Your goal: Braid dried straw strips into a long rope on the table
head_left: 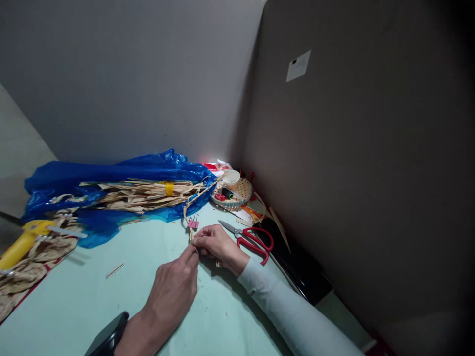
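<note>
Both hands meet over the pale green table, pinching a thin plait of dried straw-like strips [191,235]. My left hand [174,279] grips it from below with fingers pressed together; a dark watch sits on that wrist. My right hand [219,245] comes in from the right, thumb and fingertips closed on the same strand. A pink binder clip [193,224] is on or right beside the plait just beyond my fingers. From there the strand curves up and away toward the basket. The fingertips partly hide the exact grip.
Red-handled scissors [256,240] lie open to the right, near a glossy black object [297,264]. Behind are a bundle of dried strips [144,195] on blue plastic [92,173] and a woven basket [243,190] with a white cup [231,177]. A yellow glue gun [27,240] stands left.
</note>
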Available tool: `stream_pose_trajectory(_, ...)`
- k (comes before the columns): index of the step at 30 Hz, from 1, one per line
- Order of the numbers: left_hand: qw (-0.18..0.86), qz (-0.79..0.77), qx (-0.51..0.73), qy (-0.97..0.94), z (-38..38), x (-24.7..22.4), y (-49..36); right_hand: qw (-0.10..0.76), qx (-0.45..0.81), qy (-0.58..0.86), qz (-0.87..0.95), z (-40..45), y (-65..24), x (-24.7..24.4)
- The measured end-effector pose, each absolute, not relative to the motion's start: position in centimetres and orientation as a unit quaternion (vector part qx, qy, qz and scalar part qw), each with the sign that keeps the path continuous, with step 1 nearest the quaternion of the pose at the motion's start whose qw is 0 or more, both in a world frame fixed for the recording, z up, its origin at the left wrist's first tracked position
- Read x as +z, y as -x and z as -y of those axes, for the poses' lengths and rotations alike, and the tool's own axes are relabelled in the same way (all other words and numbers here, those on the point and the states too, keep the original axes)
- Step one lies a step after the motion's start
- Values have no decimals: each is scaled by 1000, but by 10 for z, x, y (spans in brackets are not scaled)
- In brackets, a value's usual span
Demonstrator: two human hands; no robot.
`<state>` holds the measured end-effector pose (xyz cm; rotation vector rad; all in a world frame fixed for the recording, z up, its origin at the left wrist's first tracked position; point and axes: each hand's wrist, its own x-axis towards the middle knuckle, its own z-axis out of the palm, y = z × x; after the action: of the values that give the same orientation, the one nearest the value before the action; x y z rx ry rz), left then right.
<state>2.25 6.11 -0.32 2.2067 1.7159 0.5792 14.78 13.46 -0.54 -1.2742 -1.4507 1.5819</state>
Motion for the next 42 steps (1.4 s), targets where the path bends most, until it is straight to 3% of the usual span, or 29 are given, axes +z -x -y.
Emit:
stream_pose_trajectory(6, 222, -644, 292, -671, -90, 14, 1, 319, 643, 460, 523, -137, -150, -11)
stream_pose_trajectory(12, 452, -557, 305, -626, -120, 6, 0, 300, 659, 449, 524, -138, -150, -13)
stream_pose_trajectory(15, 505, -549, 321, -584, -121, 3, -8, 287, 639, 453, 551, -138, -151, -13)
stream_pose_trajectory(20, 512, -563, 357, -542, -119, -1, -9, 260, 544, 477, 640, -136, -154, -9)
stream_pose_trajectory(31, 496, -604, 387, -490, -115, -2, -10, 175, 210, 547, 791, -111, -157, 23)
stream_pose_trajectory(42, 563, -578, 391, -443, -116, -9, 1, 107, 41, 442, 890, -82, -137, 10)
